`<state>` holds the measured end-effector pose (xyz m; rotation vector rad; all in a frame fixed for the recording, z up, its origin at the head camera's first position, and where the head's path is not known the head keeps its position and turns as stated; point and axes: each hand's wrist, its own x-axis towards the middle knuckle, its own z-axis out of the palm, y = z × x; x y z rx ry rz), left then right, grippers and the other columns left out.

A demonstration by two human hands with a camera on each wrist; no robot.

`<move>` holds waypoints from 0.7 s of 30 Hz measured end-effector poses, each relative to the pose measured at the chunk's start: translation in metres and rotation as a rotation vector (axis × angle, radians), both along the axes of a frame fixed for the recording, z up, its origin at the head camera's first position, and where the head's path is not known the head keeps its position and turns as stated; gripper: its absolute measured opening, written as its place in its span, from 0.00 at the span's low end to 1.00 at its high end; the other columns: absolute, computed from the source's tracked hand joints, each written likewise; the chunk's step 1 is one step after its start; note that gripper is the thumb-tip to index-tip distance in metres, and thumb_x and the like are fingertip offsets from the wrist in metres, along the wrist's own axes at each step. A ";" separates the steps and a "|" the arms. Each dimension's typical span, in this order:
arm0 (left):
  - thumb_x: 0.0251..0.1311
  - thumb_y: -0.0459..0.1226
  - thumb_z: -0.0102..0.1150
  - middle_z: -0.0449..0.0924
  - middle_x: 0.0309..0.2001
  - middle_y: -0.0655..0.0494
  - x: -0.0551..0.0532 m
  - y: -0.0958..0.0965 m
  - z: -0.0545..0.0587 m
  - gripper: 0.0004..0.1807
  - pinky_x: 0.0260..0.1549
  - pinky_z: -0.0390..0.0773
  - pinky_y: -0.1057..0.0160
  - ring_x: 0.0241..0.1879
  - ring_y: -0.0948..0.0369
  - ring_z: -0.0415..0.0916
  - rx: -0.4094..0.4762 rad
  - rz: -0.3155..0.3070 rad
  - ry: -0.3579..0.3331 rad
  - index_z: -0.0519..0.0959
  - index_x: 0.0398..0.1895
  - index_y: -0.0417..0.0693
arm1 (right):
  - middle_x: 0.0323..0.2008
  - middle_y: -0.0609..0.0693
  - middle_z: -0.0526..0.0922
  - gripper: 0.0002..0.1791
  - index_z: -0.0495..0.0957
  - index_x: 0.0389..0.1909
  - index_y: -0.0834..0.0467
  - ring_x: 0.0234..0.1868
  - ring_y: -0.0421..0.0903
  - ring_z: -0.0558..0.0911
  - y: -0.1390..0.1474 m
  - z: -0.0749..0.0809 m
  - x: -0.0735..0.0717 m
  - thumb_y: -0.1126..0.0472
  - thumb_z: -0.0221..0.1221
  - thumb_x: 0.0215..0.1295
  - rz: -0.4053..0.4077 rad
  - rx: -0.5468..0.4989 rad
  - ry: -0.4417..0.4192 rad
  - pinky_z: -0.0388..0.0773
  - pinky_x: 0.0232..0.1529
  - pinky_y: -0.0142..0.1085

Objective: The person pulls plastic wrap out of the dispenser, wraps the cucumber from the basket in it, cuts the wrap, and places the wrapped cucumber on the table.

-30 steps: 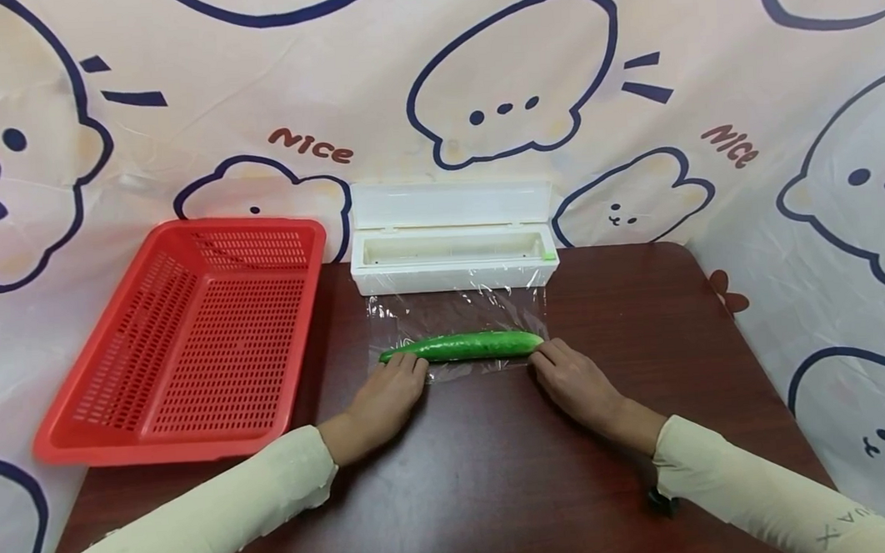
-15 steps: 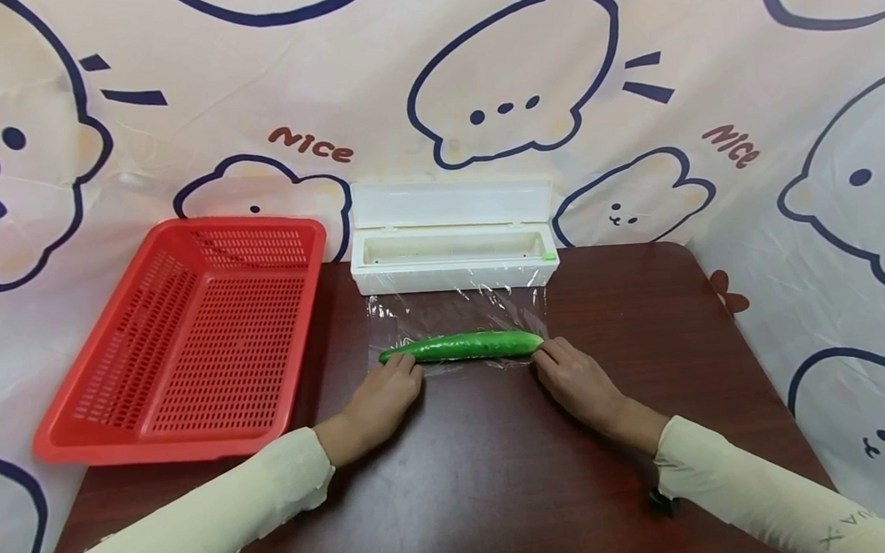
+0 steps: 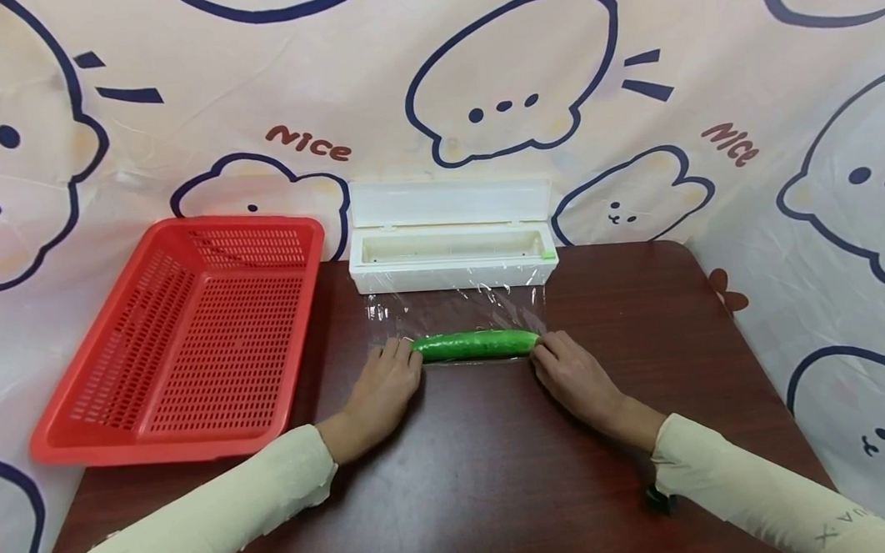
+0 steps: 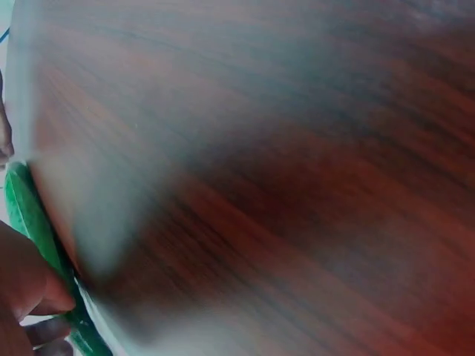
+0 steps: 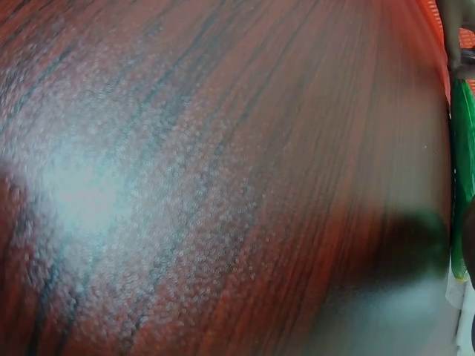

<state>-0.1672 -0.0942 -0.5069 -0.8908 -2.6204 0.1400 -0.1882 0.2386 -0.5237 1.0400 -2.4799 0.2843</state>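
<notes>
A green cucumber (image 3: pixel 476 344) lies crosswise on a sheet of clear plastic wrap (image 3: pixel 455 311), near the sheet's front edge. My left hand (image 3: pixel 383 386) has its fingers curled over the cucumber's left end and covers that tip. At the paler right end, my right hand (image 3: pixel 577 382) grips with bent fingers, thumb hidden. The left wrist view shows the left thumb and fingers around the cucumber (image 4: pixel 31 208). Only a dark edge of the right hand shows in the right wrist view, beside the cucumber (image 5: pixel 462 133). The wrap runs back to a white dispenser box (image 3: pixel 453 277).
The dispenser's lid (image 3: pixel 449 203) stands raised against the patterned wall covering, and a small green piece (image 3: pixel 548 255) sits at its right end. A red perforated basket (image 3: pixel 217 355) occupies the left side of the dark wooden table (image 3: pixel 490 474).
My left hand has shifted slightly up and forward, now covering the cucumber's left tip. The wrap's front edge has drawn in close to the cucumber. The right hand has barely moved.
</notes>
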 end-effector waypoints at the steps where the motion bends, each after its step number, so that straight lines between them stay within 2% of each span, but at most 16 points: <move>1: 0.54 0.26 0.64 0.73 0.36 0.47 -0.001 0.001 0.001 0.08 0.32 0.72 0.57 0.36 0.51 0.70 -0.003 0.012 0.013 0.77 0.36 0.38 | 0.40 0.55 0.79 0.04 0.80 0.38 0.64 0.40 0.51 0.78 0.000 0.000 0.000 0.67 0.60 0.66 -0.002 -0.002 -0.002 0.80 0.40 0.41; 6: 0.53 0.25 0.63 0.70 0.35 0.48 -0.005 0.003 0.004 0.08 0.29 0.66 0.59 0.35 0.52 0.66 0.008 0.049 0.043 0.78 0.35 0.39 | 0.45 0.58 0.80 0.03 0.81 0.37 0.63 0.45 0.55 0.78 -0.001 0.000 -0.003 0.68 0.60 0.64 -0.008 -0.021 -0.006 0.80 0.47 0.45; 12: 0.52 0.23 0.63 0.72 0.35 0.48 -0.008 0.004 0.006 0.09 0.29 0.72 0.57 0.35 0.51 0.72 0.074 0.066 -0.005 0.76 0.35 0.38 | 0.55 0.61 0.82 0.04 0.81 0.38 0.63 0.55 0.57 0.81 0.001 0.001 -0.005 0.68 0.61 0.65 -0.019 -0.047 -0.038 0.82 0.56 0.47; 16: 0.52 0.21 0.60 0.72 0.33 0.48 -0.008 0.004 0.008 0.10 0.30 0.75 0.55 0.35 0.50 0.76 0.130 0.059 -0.048 0.74 0.36 0.37 | 0.55 0.61 0.83 0.05 0.81 0.40 0.63 0.56 0.55 0.83 0.001 0.000 -0.006 0.69 0.62 0.64 -0.024 -0.054 -0.059 0.83 0.56 0.45; 21: 0.52 0.20 0.56 0.72 0.31 0.48 -0.011 0.004 0.009 0.10 0.28 0.76 0.55 0.33 0.50 0.76 0.152 0.055 -0.067 0.73 0.35 0.38 | 0.53 0.59 0.84 0.06 0.80 0.41 0.62 0.55 0.53 0.83 0.002 0.001 -0.008 0.69 0.63 0.64 -0.038 -0.049 -0.089 0.85 0.52 0.43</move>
